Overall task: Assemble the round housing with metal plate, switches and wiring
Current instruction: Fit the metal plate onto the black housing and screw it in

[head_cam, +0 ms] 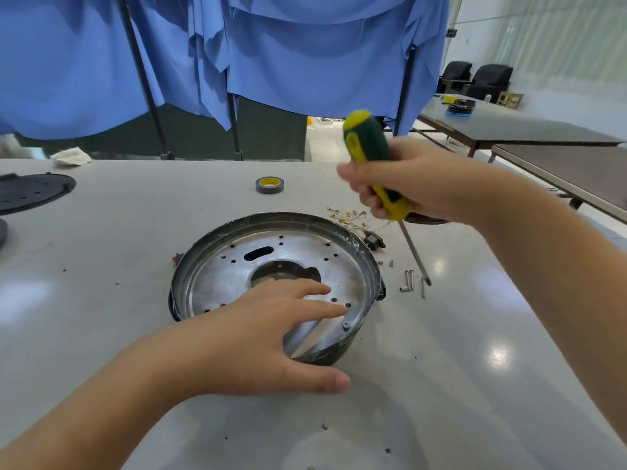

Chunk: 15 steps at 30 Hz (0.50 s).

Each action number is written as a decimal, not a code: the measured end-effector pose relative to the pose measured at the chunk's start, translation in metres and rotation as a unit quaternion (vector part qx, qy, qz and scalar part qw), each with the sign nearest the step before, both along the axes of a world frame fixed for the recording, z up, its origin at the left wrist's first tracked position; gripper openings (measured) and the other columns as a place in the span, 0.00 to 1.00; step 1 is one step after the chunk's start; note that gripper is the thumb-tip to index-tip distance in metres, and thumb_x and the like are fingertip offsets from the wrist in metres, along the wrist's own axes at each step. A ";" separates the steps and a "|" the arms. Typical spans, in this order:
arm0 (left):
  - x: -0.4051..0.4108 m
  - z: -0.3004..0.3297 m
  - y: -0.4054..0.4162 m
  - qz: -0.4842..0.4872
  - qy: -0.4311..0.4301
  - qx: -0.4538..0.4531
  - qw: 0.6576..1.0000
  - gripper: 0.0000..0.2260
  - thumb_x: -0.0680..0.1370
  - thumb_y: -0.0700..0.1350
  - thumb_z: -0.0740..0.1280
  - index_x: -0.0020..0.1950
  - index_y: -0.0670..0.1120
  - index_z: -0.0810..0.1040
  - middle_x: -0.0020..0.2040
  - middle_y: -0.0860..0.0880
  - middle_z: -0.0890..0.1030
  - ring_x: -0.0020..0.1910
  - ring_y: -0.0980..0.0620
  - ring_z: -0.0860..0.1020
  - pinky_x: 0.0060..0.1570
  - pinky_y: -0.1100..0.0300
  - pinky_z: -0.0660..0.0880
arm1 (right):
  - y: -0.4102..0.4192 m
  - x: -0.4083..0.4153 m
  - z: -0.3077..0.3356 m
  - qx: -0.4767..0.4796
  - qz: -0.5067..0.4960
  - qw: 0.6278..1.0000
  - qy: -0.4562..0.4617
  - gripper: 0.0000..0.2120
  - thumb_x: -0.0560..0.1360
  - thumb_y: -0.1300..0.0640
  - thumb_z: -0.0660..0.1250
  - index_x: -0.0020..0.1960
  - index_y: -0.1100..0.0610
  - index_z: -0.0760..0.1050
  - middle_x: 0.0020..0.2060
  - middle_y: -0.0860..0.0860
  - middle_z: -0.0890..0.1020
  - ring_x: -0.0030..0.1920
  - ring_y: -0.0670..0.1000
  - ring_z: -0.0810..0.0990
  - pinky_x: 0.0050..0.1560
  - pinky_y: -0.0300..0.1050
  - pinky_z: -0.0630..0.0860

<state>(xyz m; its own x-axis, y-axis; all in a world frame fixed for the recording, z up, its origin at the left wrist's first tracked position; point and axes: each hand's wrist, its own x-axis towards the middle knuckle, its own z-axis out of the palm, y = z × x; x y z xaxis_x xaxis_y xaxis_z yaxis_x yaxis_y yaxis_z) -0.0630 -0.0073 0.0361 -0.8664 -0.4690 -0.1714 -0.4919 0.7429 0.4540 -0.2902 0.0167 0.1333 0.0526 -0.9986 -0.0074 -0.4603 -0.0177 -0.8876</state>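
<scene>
The round dark housing [368,257] lies mid-table with the perforated metal plate [234,266] seated inside it. One cross-head screw [346,324] sits in the plate near the front rim. My left hand [271,330] rests on the plate's near side, fingers spread straight and thumb outside the rim. My right hand [417,184] grips the green and yellow screwdriver [369,150] by its handle, its tip [428,282] pointing down beside the housing at the right. A small black switch [373,240] and thin wiring [349,217] lie behind the housing's right edge.
Loose screws and small metal bits [409,279] lie right of the housing. A tape roll [269,184] sits behind it. A black round cover [30,191] is at the far left, a crumpled cloth [71,156] behind that. Blue drapes hang at the back, other tables to the right.
</scene>
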 end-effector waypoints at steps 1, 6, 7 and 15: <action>-0.002 0.001 0.002 -0.008 -0.005 -0.001 1.000 0.37 0.58 0.82 0.58 0.66 0.81 0.53 0.69 0.79 0.49 0.73 0.71 0.46 0.74 0.52 0.55 | 0.001 0.000 0.003 -0.017 -0.001 0.998 -0.053 0.18 0.66 0.46 0.73 0.45 0.58 0.72 0.30 0.47 0.75 0.31 0.45 0.74 0.34 0.37 0.76; -0.008 -0.003 0.002 -0.045 -0.030 -0.069 0.996 0.37 0.63 0.80 0.56 0.71 0.73 0.54 0.73 0.73 0.49 0.71 0.71 0.44 0.73 0.57 0.52 | 0.001 0.009 0.009 -0.079 -0.010 0.975 -0.209 0.10 0.75 0.54 0.68 0.41 0.57 0.68 0.31 0.49 0.72 0.31 0.46 0.71 0.31 0.38 0.72; -0.008 -0.004 0.002 -0.049 -0.031 -0.077 0.995 0.38 0.64 0.79 0.56 0.72 0.71 0.55 0.73 0.72 0.50 0.69 0.73 0.44 0.71 0.60 0.49 | 0.001 0.012 0.007 -0.086 -0.013 0.968 -0.236 0.10 0.76 0.54 0.67 0.41 0.57 0.68 0.30 0.49 0.72 0.30 0.46 0.70 0.31 0.37 0.71; -0.004 -0.008 0.003 -0.036 -0.023 -0.067 0.997 0.34 0.68 0.75 0.60 0.72 0.71 0.56 0.73 0.71 0.54 0.68 0.73 0.47 0.66 0.67 0.47 | 0.006 0.027 -0.028 -0.112 -0.045 0.929 -0.349 0.09 0.77 0.57 0.66 0.42 0.57 0.66 0.30 0.49 0.70 0.29 0.46 0.69 0.29 0.37 0.70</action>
